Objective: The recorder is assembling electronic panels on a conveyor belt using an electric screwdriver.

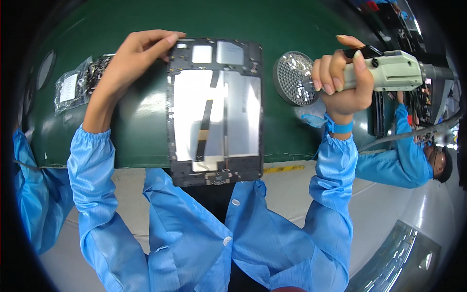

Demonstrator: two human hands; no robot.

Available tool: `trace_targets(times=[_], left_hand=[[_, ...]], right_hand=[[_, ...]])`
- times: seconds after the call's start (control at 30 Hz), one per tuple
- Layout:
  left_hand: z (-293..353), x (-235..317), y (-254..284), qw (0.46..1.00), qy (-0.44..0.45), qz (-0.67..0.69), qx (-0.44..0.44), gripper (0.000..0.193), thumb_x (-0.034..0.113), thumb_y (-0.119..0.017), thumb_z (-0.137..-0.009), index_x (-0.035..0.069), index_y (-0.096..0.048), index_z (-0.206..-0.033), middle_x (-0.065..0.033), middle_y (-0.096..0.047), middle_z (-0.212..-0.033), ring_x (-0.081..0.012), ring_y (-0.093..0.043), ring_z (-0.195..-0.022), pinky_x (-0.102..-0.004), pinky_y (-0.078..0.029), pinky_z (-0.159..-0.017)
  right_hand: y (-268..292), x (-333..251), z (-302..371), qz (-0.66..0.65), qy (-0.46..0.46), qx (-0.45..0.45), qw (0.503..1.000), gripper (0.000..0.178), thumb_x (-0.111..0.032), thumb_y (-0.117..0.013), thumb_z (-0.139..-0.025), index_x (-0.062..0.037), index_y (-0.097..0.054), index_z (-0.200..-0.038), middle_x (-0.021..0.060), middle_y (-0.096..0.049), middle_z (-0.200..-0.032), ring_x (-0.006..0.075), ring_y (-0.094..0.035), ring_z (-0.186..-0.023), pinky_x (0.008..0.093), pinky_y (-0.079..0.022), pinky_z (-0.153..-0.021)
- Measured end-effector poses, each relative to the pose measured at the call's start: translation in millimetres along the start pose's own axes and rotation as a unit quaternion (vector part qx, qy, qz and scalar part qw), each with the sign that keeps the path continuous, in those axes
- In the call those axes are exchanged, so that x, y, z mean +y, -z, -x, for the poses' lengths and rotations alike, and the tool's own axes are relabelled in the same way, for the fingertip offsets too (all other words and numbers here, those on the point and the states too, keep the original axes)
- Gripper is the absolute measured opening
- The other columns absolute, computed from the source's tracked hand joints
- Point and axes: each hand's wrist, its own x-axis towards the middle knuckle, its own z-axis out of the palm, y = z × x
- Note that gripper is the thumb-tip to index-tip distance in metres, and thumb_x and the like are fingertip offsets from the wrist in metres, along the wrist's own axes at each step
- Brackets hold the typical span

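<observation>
Opened tablet (pixel 243 114): centre, reaching past the table's (pixel 287 24) near edge; presumably light, stiff, fragile; grip by frame. Left hand (pixel 127 61) pinches far-left corner; right hand (pixel 348 80) encloses electric screwdriver (pixel 396 73) beside perforated round tray (pixel 288 70).

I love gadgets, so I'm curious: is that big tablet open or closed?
Open: the tablet shows its silver panels and dark ribbon strip, with no cover over them.
</observation>
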Motion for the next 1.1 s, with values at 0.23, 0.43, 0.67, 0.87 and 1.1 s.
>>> trace_targets(times=[0.23,0.43,0.67,0.87,1.1], left_hand=[[9,1,-11,0.99,-0.016,0.092,-0.103,0.029,0.016,-0.054,-0.095,-0.003,-0.063,-0.114,-0.0062,-0.065,-0.092,-0.0091,-0.057,-0.073,-0.0225,-0.049,-0.07],[11,6,-13,0.987,-0.006,0.132,-0.089,0.027,0.013,-0.058,-0.091,-0.007,-0.065,-0.109,-0.0118,-0.068,-0.089,-0.0132,-0.065,-0.073,-0.0241,-0.053,-0.07],[11,5,-10,0.977,0.013,0.188,-0.102,0.027,0.014,-0.059,-0.089,-0.009,-0.065,-0.104,-0.0108,-0.067,-0.089,-0.013,-0.065,-0.075,-0.0227,-0.054,-0.071],[13,1,-10,0.972,0.022,0.214,-0.095,0.027,0.011,-0.059,-0.088,-0.007,-0.065,-0.107,-0.013,-0.068,-0.091,-0.0135,-0.066,-0.075,-0.0227,-0.055,-0.072],[13,0,-14,0.971,0.018,0.223,-0.084,0.025,0.01,-0.059,-0.086,-0.007,-0.067,-0.103,-0.013,-0.068,-0.088,-0.0143,-0.066,-0.073,-0.0225,-0.055,-0.069]], right_hand=[[-69,17,-42,-0.055,-0.037,-0.071,0.995,0.038,-0.027,-0.035,-0.095,0.003,-0.053,-0.11,-0.0032,-0.027,-0.051,0.0082,-0.029,-0.041,0.0273,-0.034,-0.043],[-137,43,-57,-0.08,-0.08,-0.071,0.991,0.032,-0.029,-0.053,-0.096,0.0013,-0.053,-0.105,-0.0003,-0.03,-0.045,0.0119,-0.033,-0.034,0.0273,-0.034,-0.034],[-133,74,-69,-0.049,-0.048,-0.07,0.995,0.032,-0.029,-0.042,-0.089,-0.0015,-0.056,-0.097,-0.0019,-0.029,-0.05,0.011,-0.032,-0.041,0.0291,-0.036,-0.044],[-135,79,-65,-0.033,-0.047,-0.074,0.996,0.032,-0.03,-0.041,-0.089,-0.0019,-0.056,-0.095,-0.0022,-0.028,-0.05,0.0104,-0.031,-0.039,0.0289,-0.034,-0.042],[-132,79,-63,-0.039,-0.023,-0.066,0.997,0.035,-0.03,-0.04,-0.09,-0.0005,-0.057,-0.098,-0.0019,-0.029,-0.049,0.0101,-0.031,-0.039,0.0287,-0.032,-0.041]])
